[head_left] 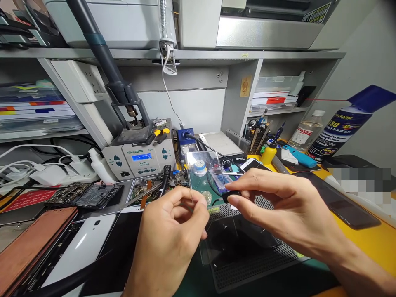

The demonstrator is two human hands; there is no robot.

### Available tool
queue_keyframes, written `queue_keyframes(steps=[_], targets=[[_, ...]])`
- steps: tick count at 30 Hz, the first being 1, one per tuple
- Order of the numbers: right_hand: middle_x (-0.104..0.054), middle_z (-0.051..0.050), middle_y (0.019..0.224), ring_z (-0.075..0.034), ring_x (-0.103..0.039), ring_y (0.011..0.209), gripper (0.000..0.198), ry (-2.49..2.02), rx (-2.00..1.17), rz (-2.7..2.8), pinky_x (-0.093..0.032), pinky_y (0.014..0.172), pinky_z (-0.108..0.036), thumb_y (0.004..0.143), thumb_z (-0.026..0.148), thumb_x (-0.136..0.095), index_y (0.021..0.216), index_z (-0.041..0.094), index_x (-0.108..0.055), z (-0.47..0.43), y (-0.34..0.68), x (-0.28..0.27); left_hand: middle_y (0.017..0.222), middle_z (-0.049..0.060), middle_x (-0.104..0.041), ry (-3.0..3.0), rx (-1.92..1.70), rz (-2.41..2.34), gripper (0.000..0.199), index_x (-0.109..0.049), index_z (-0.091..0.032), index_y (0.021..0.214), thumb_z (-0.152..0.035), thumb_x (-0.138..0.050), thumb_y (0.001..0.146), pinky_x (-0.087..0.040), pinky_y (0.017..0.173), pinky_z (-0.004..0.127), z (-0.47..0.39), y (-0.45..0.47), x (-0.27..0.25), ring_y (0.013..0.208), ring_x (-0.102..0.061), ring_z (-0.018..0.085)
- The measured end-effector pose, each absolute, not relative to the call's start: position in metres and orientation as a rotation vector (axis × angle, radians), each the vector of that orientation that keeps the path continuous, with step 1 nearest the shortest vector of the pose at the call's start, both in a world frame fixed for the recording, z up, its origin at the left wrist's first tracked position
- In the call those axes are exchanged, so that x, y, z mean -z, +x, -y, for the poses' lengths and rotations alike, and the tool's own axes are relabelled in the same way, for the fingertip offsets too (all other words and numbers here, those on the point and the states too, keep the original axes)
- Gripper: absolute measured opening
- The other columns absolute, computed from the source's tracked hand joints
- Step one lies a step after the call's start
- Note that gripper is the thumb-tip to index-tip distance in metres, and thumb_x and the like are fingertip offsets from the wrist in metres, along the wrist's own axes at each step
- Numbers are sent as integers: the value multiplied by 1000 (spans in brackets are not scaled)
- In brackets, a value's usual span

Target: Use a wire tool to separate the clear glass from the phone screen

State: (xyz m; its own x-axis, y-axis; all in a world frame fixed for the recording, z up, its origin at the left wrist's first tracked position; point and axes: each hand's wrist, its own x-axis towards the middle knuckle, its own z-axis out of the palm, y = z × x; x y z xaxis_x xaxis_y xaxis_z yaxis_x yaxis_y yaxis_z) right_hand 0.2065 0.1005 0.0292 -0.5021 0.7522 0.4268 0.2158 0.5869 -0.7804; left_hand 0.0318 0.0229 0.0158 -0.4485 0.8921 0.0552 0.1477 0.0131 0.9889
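A clear, thin rectangular pane (202, 158) stands tilted in front of me, with the bench showing through it. My left hand (176, 231) pinches its left edge between thumb and fingers. At its right edge is my right hand (278, 206), thumb and index finger closed around the edge. A small dark thing (230, 197) shows between those fingertips; I cannot make out whether it is held or lies behind. Below the hands, a black phone-sized panel (247, 235) lies on a dark perforated mat (291, 255).
On the left are opened phones (99, 196), a white phone back (82, 243) and a rework station (142, 159). A blue-lidded jar (200, 167) stands behind the pane. To the right are a yellow bottle (268, 154), a spray can (337, 128) and a dark phone (343, 202).
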Motion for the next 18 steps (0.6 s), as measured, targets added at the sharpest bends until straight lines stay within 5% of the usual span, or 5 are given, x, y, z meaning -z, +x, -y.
queue_keyframes(steps=[9, 18], targets=[[-72, -2, 78, -15, -63, 67, 9, -775, -822, 1900, -50, 57, -26, 85, 30, -80, 92, 25, -82, -99, 206, -28, 55, -2, -66, 1145, -1474, -1655, 15, -71, -21, 70, -32, -72, 80, -51, 50, 17, -23, 29, -14, 50, -63, 12], [-67, -1, 57, -16, -61, 51, 27, -919, -896, 1509, -52, 48, -27, 81, 50, -81, 92, 26, -79, -104, 222, -34, 82, 4, -78, 1007, -1653, -1513, 22, -76, -19, 88, -40, -77, 84, -59, 61, 21, -30, 14, -3, 70, -72, 16]])
